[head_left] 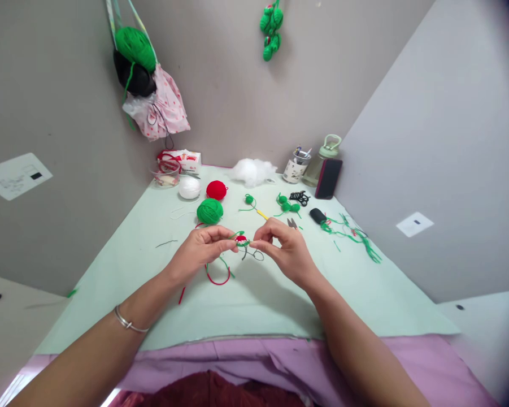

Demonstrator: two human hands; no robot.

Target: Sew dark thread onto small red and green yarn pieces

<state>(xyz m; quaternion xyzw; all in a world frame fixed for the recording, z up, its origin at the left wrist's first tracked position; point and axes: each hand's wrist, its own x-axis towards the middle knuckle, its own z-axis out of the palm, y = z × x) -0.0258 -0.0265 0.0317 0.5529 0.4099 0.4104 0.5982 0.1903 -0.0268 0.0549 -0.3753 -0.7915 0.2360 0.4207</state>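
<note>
A small crocheted piece (pixel 241 241) in red, white and green is held above the table between my two hands. My left hand (pixel 209 247) pinches its left side between thumb and fingers. My right hand (pixel 279 244) is closed in a pinch at its right edge. Green and red yarn tails (pixel 219 281) hang below my left hand. Under the piece a thin dark looped strand (pixel 257 255) shows; I cannot tell whether it touches the piece. Just behind my right hand is a yellow crochet hook (pixel 261 215), partly hidden.
Balls of green yarn (pixel 209 211), red yarn (pixel 216 190) and white yarn (pixel 189 187) sit at the left. White stuffing (pixel 253 171) lies at the back. Small scissors (pixel 292 224), green crocheted balls (pixel 288 204), yarn scraps (pixel 356 232), a bottle (pixel 320 164) and a phone (pixel 329 178) occupy the right.
</note>
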